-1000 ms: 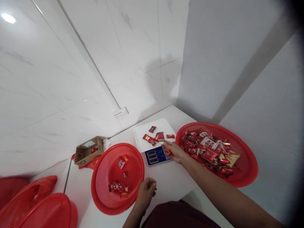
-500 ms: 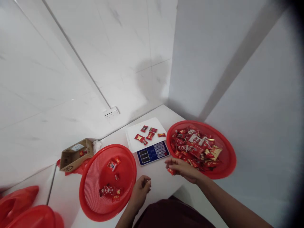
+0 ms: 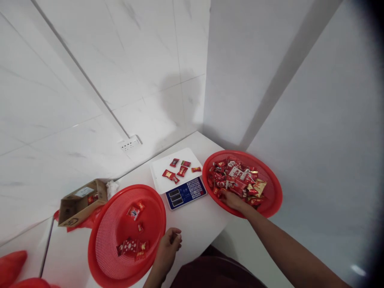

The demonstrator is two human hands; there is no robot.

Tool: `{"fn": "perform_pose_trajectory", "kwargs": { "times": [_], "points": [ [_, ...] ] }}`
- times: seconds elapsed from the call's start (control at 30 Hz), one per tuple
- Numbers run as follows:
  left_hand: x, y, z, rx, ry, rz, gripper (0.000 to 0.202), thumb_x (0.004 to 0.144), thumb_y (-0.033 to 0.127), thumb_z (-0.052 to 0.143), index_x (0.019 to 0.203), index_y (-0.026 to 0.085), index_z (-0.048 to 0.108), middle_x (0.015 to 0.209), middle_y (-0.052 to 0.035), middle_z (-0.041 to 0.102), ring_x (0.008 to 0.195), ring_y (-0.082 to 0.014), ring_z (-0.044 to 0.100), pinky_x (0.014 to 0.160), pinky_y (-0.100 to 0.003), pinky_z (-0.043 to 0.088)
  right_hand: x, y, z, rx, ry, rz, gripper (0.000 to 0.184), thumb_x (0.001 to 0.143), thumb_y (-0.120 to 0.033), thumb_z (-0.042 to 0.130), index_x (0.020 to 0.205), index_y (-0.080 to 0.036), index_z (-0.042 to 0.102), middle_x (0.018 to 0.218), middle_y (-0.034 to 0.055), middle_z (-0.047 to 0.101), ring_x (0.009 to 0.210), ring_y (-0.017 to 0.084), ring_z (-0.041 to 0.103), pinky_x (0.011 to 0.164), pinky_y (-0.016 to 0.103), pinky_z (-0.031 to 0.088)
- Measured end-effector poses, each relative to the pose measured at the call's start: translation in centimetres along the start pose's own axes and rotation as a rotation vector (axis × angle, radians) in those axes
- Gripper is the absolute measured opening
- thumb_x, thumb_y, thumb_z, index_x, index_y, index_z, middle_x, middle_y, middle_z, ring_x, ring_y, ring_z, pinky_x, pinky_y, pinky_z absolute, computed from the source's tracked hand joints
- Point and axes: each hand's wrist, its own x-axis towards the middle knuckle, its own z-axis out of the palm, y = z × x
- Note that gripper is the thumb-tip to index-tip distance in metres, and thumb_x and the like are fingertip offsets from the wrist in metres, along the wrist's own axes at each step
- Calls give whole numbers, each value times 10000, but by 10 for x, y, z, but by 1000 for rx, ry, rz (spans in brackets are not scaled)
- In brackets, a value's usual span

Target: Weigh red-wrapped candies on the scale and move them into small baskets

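Note:
My right hand [image 3: 234, 200] reaches into the near-left side of a red plastic basket [image 3: 274, 202] on the right. Its fingertips are down among many wrapped candies [image 3: 240, 186], mostly red with some gold, so what they grip is hidden. My left hand [image 3: 169, 246] hovers by the right rim of a second red mesh basket [image 3: 102, 224], fingers half curled and apart, nothing visible in them. That basket holds several red packets [image 3: 130, 246]. Between the baskets, several wrapped candies [image 3: 171, 176] lie on the white pan of a digital scale [image 3: 186, 195] with a blue keypad.
An open cardboard box [image 3: 82, 204] with red packets in it stands at the left on red plastic. A white table [image 3: 192, 236] carries everything, set in a corner against walls. A wall socket [image 3: 130, 144] is behind. More red items [image 3: 12, 268] are at lower left.
My right hand has moved from over the table's front into the right basket. The red candy seen beneath it is no longer at that spot. The view has shifted slightly right.

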Motion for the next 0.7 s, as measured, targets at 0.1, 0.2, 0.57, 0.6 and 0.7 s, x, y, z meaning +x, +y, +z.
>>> {"fn": "perform_pose_trajectory", "kwargs": {
  "times": [0.1, 0.2, 0.57, 0.6, 0.7],
  "points": [
    [0, 0, -7, 4, 3, 14, 380, 591, 506, 631, 781, 182, 574, 608, 29, 529, 578, -124, 507, 578, -262, 395, 12, -5, 9, -50, 38, 52, 395, 721, -194, 540, 1111, -134, 550, 1099, 145, 601, 956, 245, 568, 786, 302, 393],
    [2, 0, -15, 10, 21, 27, 375, 599, 497, 632, 788, 180, 574, 615, 28, 529, 583, -124, 506, 581, -260, 389, 16, -5, 11, -82, 54, 76, 384, 730, -190, 515, 1110, -140, 548, 1038, 144, 624, 912, 246, 582, 754, 306, 394],
    [9, 0, -16, 25, -31, 74, 319, 675, 450, 591, 827, 172, 554, 636, 25, 515, 602, -121, 503, 596, -261, 399, 23, -2, 15, -202, 50, -25, 568, 784, -225, 483, 1337, -255, 356, 1302, 144, 425, 1064, 283, 505, 792, 322, 382],
    [9, -1, -16, 37, -27, 79, 293, 691, 427, 579, 834, 172, 552, 640, 24, 513, 608, -121, 502, 604, -262, 404, 24, -2, 16, -209, 42, -31, 549, 791, -239, 477, 1330, -243, 374, 1294, 145, 439, 1061, 287, 507, 787, 322, 383],
    [11, -3, -20, 162, 30, 140, 214, 732, 352, 527, 842, 171, 554, 671, 3, 532, 645, -138, 513, 643, -280, 419, 29, 0, 18, -198, 22, -37, 471, 786, -256, 487, 1255, -214, 484, 1228, 124, 529, 997, 266, 545, 765, 301, 386]
  ]
}}
